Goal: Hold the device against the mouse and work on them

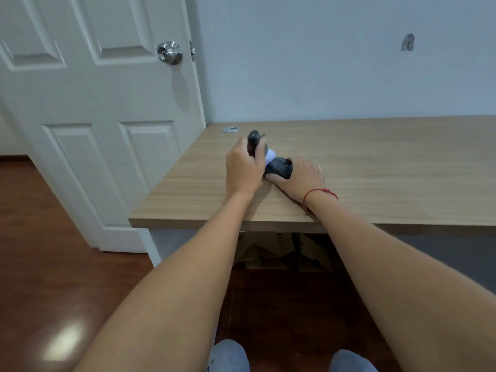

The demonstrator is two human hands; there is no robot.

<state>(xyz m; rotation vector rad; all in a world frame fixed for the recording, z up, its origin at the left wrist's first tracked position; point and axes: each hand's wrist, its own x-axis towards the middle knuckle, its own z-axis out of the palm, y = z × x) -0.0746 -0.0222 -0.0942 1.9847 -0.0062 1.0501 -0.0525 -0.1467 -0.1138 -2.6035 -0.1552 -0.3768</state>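
I'm watching the left hand (245, 170) curling its fingers around a dark handled tool (255, 142), gripping it tight, with the rounded dark end poking up above the knuckles and a pale bluish-white tip (270, 157) coming down at the lower end. That tip is touching the black computer mouse (279, 171), which is sitting on the wooden desk (375, 167) near its left end. The right hand (300, 177) is holding the mouse from the right, thumb lying along its near edge and fingers wrapping the far side; a red string bracelet (319, 193) is circling that wrist. Behind the hands, a silver cable grommet (230, 129) is lying in the desktop, and a white door (107, 116) with a metal knob (169, 52) is standing to the left.
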